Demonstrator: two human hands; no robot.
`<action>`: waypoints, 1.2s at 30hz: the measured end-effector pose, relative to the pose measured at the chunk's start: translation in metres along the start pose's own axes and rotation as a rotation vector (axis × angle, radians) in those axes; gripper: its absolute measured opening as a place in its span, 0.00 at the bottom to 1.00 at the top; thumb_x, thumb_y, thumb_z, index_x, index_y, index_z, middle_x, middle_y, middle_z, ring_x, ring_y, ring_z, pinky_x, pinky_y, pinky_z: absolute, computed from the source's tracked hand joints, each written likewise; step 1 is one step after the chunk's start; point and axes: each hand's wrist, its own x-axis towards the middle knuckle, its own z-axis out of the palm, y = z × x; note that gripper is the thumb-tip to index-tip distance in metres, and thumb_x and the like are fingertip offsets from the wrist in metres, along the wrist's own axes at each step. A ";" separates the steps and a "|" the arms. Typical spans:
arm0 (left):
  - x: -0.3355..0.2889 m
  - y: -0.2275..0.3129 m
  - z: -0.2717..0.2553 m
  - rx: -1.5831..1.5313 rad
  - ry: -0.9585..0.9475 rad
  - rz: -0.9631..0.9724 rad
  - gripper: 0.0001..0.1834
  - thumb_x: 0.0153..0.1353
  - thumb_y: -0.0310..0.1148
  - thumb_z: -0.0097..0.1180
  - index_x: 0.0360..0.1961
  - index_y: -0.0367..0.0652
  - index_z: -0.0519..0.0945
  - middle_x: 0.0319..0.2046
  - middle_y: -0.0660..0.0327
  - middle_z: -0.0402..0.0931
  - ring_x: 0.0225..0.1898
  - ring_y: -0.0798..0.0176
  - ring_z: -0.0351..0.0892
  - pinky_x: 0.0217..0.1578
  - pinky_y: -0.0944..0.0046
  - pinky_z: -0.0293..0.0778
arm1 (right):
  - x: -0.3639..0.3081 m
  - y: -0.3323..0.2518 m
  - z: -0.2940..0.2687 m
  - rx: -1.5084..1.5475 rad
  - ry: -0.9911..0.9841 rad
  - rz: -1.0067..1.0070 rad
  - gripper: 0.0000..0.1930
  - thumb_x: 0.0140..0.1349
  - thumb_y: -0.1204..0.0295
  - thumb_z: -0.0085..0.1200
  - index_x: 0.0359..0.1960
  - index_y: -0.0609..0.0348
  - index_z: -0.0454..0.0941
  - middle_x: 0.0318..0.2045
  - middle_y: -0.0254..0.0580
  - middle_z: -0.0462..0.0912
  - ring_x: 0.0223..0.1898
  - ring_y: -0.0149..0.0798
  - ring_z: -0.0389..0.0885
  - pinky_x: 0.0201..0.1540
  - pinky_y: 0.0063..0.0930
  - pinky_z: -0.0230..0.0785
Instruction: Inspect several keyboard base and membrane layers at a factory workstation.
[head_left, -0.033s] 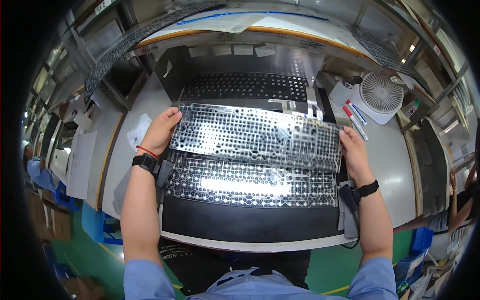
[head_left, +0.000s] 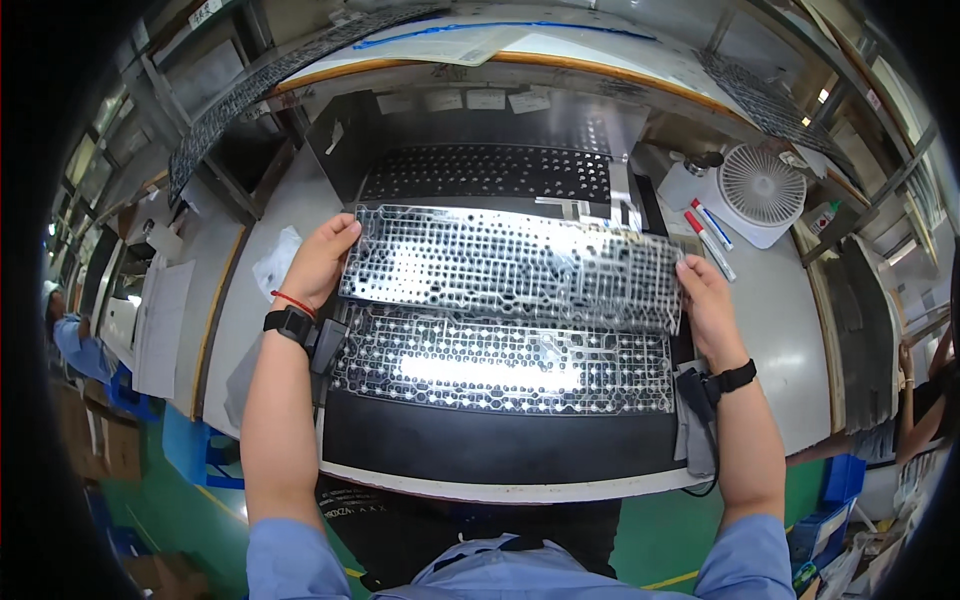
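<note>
A clear, shiny keyboard membrane sheet, printed with tracks and dots, spans between my hands. My left hand pinches its left edge near the upper corner. At the right edge, the fingers of my right hand are closed on it. Below it, a second keyboard membrane sheet lies flat on a black work surface, its upper part covered by the held one. The held sheet is tilted slightly, its right end lower. Behind it lies a black plate with rows of holes.
A white fan stands at the back right, beside a bottle and several marker pens. Crumpled plastic lies left of my left hand. Above the far side runs a wood-edged shelf; stacked sheets stand at the right.
The held membrane sheet has shifted slightly up and to the left, with both hands moving along with it. The lower sheet has stayed nearly in place.
</note>
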 end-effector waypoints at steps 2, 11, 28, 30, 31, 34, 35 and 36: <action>0.000 -0.002 -0.006 -0.017 -0.005 0.029 0.08 0.74 0.34 0.48 0.44 0.43 0.78 0.36 0.69 0.80 0.37 0.76 0.77 0.42 0.72 0.73 | 0.001 0.003 -0.004 -0.064 -0.032 -0.029 0.09 0.72 0.67 0.51 0.42 0.59 0.79 0.30 0.26 0.78 0.29 0.20 0.72 0.34 0.16 0.64; -0.006 0.001 -0.001 -0.017 0.040 0.046 0.10 0.74 0.37 0.49 0.44 0.43 0.79 0.37 0.68 0.81 0.39 0.73 0.79 0.43 0.70 0.73 | -0.003 -0.004 -0.004 -0.084 -0.012 -0.124 0.09 0.73 0.67 0.51 0.40 0.59 0.79 0.27 0.24 0.78 0.26 0.18 0.70 0.30 0.15 0.61; 0.003 -0.008 -0.029 -0.057 -0.066 0.141 0.14 0.75 0.43 0.48 0.43 0.43 0.77 0.27 0.67 0.78 0.23 0.74 0.72 0.23 0.76 0.63 | -0.007 -0.006 -0.006 0.011 0.058 -0.212 0.10 0.74 0.65 0.50 0.41 0.57 0.77 0.23 0.24 0.76 0.20 0.18 0.67 0.23 0.15 0.59; -0.002 0.000 -0.007 -0.081 0.018 0.136 0.16 0.75 0.46 0.47 0.42 0.44 0.76 0.27 0.66 0.77 0.24 0.73 0.74 0.22 0.76 0.62 | -0.014 -0.014 -0.001 0.066 0.115 -0.201 0.11 0.75 0.63 0.48 0.40 0.58 0.77 0.26 0.29 0.80 0.20 0.21 0.72 0.25 0.15 0.62; -0.007 0.007 0.010 -0.112 0.089 0.102 0.17 0.75 0.47 0.47 0.41 0.44 0.76 0.26 0.66 0.77 0.24 0.72 0.75 0.22 0.76 0.62 | -0.014 -0.014 -0.002 0.056 0.104 -0.199 0.12 0.75 0.62 0.48 0.40 0.58 0.77 0.29 0.33 0.82 0.21 0.23 0.74 0.26 0.16 0.64; -0.010 0.008 0.007 -0.087 0.124 0.104 0.18 0.75 0.49 0.47 0.41 0.45 0.77 0.27 0.66 0.77 0.25 0.71 0.77 0.23 0.75 0.63 | -0.012 -0.013 -0.005 -0.005 0.076 -0.216 0.14 0.75 0.60 0.46 0.41 0.58 0.76 0.36 0.43 0.86 0.25 0.27 0.81 0.28 0.18 0.69; -0.009 0.006 0.002 -0.059 0.104 0.121 0.18 0.75 0.50 0.46 0.41 0.46 0.77 0.28 0.66 0.78 0.26 0.71 0.77 0.23 0.74 0.64 | -0.009 -0.010 -0.006 -0.050 0.082 -0.237 0.14 0.75 0.60 0.47 0.41 0.58 0.76 0.39 0.45 0.86 0.27 0.28 0.82 0.29 0.19 0.70; -0.008 0.004 -0.003 -0.080 0.077 0.128 0.18 0.74 0.49 0.47 0.41 0.45 0.77 0.29 0.66 0.78 0.26 0.71 0.78 0.24 0.74 0.64 | -0.007 -0.008 -0.006 -0.095 0.088 -0.258 0.14 0.75 0.60 0.47 0.42 0.58 0.76 0.41 0.47 0.87 0.28 0.29 0.83 0.30 0.20 0.71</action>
